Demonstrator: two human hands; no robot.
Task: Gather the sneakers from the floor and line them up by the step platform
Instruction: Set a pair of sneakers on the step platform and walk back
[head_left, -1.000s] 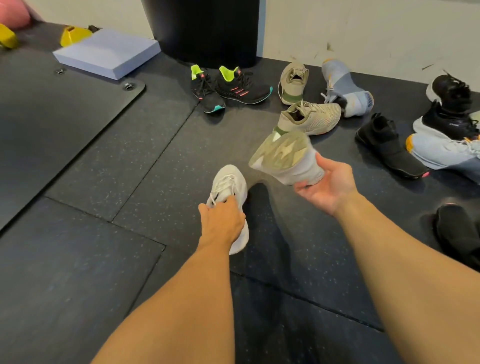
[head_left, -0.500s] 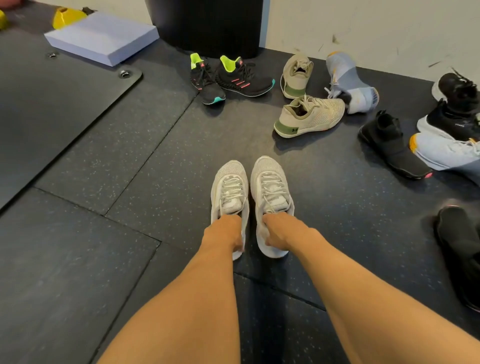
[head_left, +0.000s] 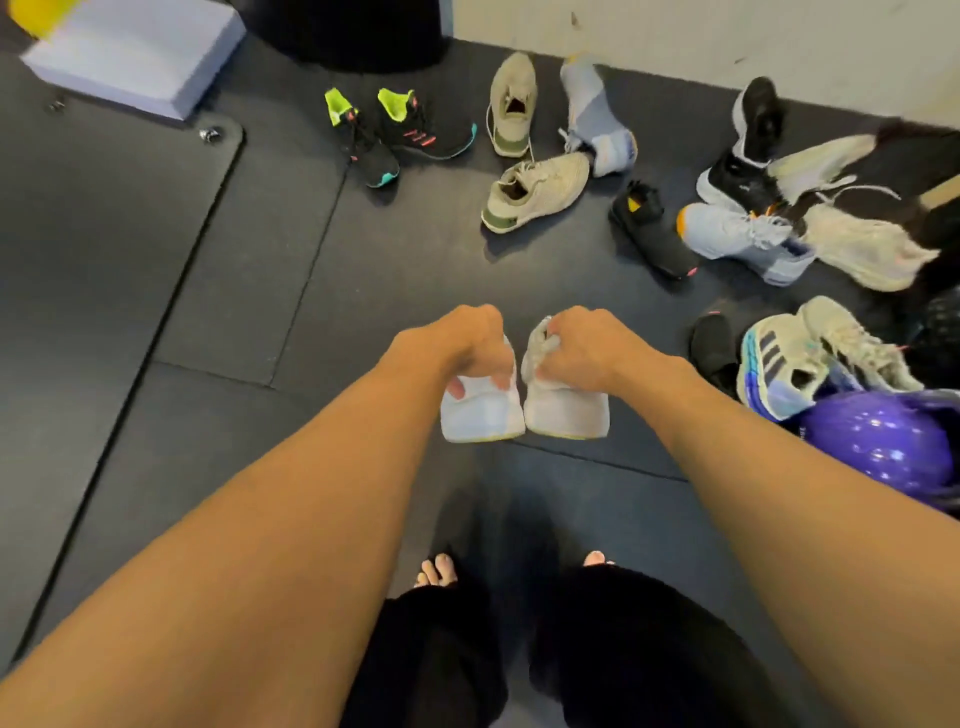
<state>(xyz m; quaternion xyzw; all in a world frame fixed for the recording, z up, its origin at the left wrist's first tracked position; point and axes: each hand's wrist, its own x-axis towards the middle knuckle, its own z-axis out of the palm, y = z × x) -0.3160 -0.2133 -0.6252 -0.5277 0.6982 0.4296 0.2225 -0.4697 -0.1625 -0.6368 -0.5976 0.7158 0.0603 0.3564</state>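
My left hand grips the left white sneaker by its collar, and my right hand grips the right white sneaker the same way. Both shoes hang heels toward me, side by side, above the dark floor. The pale lavender step platform lies at the far left. Other sneakers are scattered beyond: a black pair with neon tongues, a beige pair, a grey-blue shoe and a black slip-on.
A heap of black, white and grey shoes fills the right side, with a purple ball nearer me. A black cylinder base stands by the wall. A black mat covers the left. My bare feet are below.
Both white sneakers went from resting on the floor to lifted in my hands. The view tilted down and right, so more shoes and the purple ball came into sight.
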